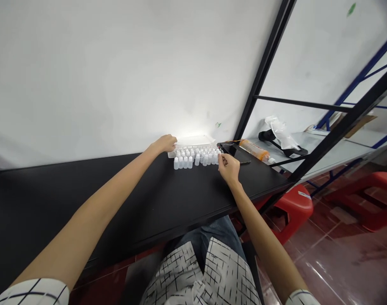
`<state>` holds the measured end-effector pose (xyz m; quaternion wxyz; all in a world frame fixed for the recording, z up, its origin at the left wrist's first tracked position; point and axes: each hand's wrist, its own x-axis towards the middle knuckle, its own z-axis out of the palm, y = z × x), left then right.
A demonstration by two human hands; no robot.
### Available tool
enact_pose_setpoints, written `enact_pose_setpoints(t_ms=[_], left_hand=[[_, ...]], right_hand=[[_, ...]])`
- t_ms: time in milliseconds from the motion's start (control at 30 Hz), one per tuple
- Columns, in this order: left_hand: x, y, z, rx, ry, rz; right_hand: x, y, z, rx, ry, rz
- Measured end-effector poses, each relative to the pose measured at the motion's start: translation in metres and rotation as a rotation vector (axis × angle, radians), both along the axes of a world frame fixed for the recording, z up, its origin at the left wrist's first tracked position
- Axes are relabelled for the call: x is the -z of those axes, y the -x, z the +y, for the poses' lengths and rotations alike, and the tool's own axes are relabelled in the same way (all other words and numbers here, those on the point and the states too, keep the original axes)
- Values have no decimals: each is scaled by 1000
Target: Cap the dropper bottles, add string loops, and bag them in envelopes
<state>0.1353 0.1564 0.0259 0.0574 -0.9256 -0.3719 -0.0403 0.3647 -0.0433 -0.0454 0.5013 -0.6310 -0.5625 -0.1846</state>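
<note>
Small translucent white plastic bottles [190,162] stand upright in rows on the black table, with several in the front row set slightly apart. Behind them lies a clear plastic box [171,154] with its pale lid [196,140] raised against the wall. My left hand [166,143] is closed at the box's back left corner, its fingertips partly hidden. At the right end of the rows, my right hand [229,166] pinches a small bottle, mostly covered by the fingers.
A dark pen-like object [245,162] lies right of my right hand. Near the black metal frame [266,63] is an orange-labelled clear bottle [253,150]. Beyond are a grey table [336,148] with a plastic-wrapped black item [284,142] and red stools [297,203].
</note>
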Motion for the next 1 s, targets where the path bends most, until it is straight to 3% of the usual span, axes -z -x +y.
enact_pose_setpoints(t_ms=[300, 433, 533, 633, 733, 867, 1000], left_hand=[[-9, 1, -10, -65, -110, -58], [-28, 13, -16, -150, -201, -130], [-47, 35, -26, -214, -277, -178], [-60, 76, -43, -265, -344, -207], [-58, 132, -65, -260, -448, -225], [-32, 216, -97, -232, -490, -298], [2, 288, -117, -279, -354, -326]], right_hand=[[3, 2, 2, -2, -37, -14], [4, 3, 3, 14, -49, -4], [3, 4, 3, 13, -64, 18], [2, 8, 2, -6, -77, 36], [0, 17, 3, -41, -76, 28], [-7, 39, 11, -91, -91, -20], [-19, 66, 25, -96, -65, -33]])
